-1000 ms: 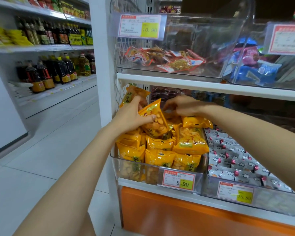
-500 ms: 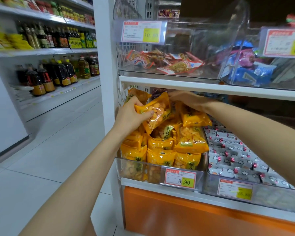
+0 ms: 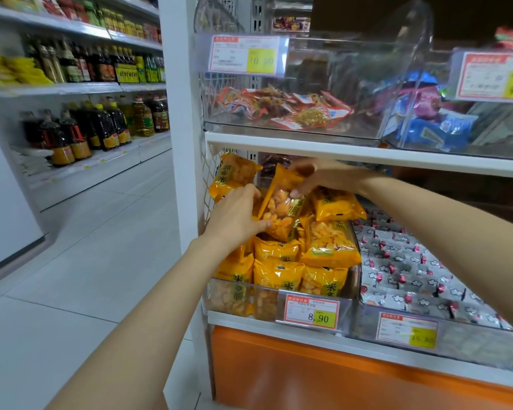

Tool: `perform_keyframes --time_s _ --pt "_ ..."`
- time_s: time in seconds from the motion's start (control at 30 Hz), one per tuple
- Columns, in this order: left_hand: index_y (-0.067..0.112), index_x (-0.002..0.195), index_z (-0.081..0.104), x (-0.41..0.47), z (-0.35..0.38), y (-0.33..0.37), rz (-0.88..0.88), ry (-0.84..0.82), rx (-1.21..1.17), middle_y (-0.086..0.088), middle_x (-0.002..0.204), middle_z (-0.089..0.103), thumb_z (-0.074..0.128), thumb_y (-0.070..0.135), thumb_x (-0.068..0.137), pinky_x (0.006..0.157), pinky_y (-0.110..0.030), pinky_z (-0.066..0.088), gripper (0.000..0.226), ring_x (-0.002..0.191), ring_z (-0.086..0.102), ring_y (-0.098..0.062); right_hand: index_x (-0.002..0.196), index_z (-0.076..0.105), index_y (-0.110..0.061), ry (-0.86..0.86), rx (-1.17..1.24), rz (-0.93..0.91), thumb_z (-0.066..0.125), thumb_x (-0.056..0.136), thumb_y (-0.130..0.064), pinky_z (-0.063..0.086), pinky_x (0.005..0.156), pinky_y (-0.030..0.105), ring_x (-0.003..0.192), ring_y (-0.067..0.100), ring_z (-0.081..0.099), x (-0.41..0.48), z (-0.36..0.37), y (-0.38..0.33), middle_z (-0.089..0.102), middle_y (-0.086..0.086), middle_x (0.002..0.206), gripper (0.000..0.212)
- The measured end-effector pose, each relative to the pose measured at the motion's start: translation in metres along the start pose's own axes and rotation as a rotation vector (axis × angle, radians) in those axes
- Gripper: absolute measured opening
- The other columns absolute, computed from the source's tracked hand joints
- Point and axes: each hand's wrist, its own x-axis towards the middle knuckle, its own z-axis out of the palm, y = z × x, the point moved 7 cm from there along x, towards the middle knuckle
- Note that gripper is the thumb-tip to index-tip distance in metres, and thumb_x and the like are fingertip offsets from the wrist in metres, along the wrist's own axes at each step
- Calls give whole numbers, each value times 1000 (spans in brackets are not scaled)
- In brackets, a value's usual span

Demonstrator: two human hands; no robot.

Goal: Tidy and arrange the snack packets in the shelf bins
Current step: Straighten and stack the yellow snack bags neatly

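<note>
A yellow snack packet (image 3: 279, 211) with a clear window stands nearly upright over the pile of several yellow packets (image 3: 282, 270) in the clear lower-left bin (image 3: 237, 300). My left hand (image 3: 237, 214) grips its lower left side, thumb on the front. My right hand (image 3: 323, 174) pinches its top edge from above, thumb on the front. Another yellow packet (image 3: 234, 176) leans at the bin's back left corner against the wire side panel.
To the right, a bin of white-and-red packets (image 3: 412, 270). Above, a white shelf board (image 3: 338, 152) carries a clear bin of red-orange packets (image 3: 285, 110) and one of blue-pink packets (image 3: 433, 125). An aisle floor (image 3: 86, 261) and bottle shelves (image 3: 80, 131) lie left.
The held packet has been lifted from the pile, shifted right and turned more upright. My right hand has come onto its top edge; my left hand slid down to its lower side.
</note>
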Motion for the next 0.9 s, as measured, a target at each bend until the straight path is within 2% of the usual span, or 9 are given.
perform_keyframes --time_s 0.2,0.33,0.43,0.5,0.6,0.7,0.77,0.83,0.9 --pt "22 140 21 3 5 8 33 -47 -8 -8 117 59 74 34 77 86 -41 46 83 108 55 -28 130 52 -24 -46 -9 14 70 77 -44 46 86 33 108 22 55 0 1 -2 58 2 127 59" --pt "22 141 13 7 12 4 33 -114 103 -4 115 61 78 38 72 90 -40 41 96 109 56 -27 125 56 -22 -107 123 42 73 77 -36 45 90 39 111 28 56 -8 3 1 60 5 122 53" --pt "16 138 14 5 14 11 38 -124 162 -7 120 57 79 42 68 92 -41 35 99 111 53 -28 133 49 -23 -89 -56 -12 72 73 -52 46 89 35 110 24 55 -2 2 -4 57 3 129 70" --pt "14 134 18 3 9 14 28 -59 102 -9 123 52 79 41 68 86 -40 39 94 107 55 -31 133 49 -23 -134 -68 -12 71 72 -55 47 89 33 106 21 56 0 5 -9 59 1 126 73" --pt "16 132 23 5 2 15 52 -2 34 -8 127 46 76 40 73 73 -34 41 83 101 57 -30 127 57 -20 -273 -59 -5 70 78 -44 48 85 30 99 20 58 3 11 -15 64 2 117 57" --pt "22 130 36 3 7 15 114 -71 161 -4 125 43 72 41 76 83 -34 38 68 112 48 -23 123 59 -15 -323 -21 3 72 79 -34 45 74 20 94 17 59 4 16 -17 65 3 111 50" --pt "20 118 44 1 1 17 128 2 180 -3 117 40 74 41 74 84 -32 36 57 111 41 -21 122 56 -14 -292 -14 -8 75 76 -35 49 76 24 95 19 59 7 22 -19 63 3 111 54" --pt "21 97 46 -1 -8 23 180 72 159 3 104 38 74 40 73 82 -28 33 42 104 40 -18 119 55 -13 -255 -41 -53 77 72 -39 50 84 35 96 22 58 10 29 -24 62 5 111 58" --pt "26 90 52 -5 -2 30 272 -56 245 8 98 40 70 45 76 81 -27 26 29 103 40 -15 115 57 -15 -251 -24 -75 79 70 -40 49 83 35 95 21 56 9 29 -24 61 3 109 56"
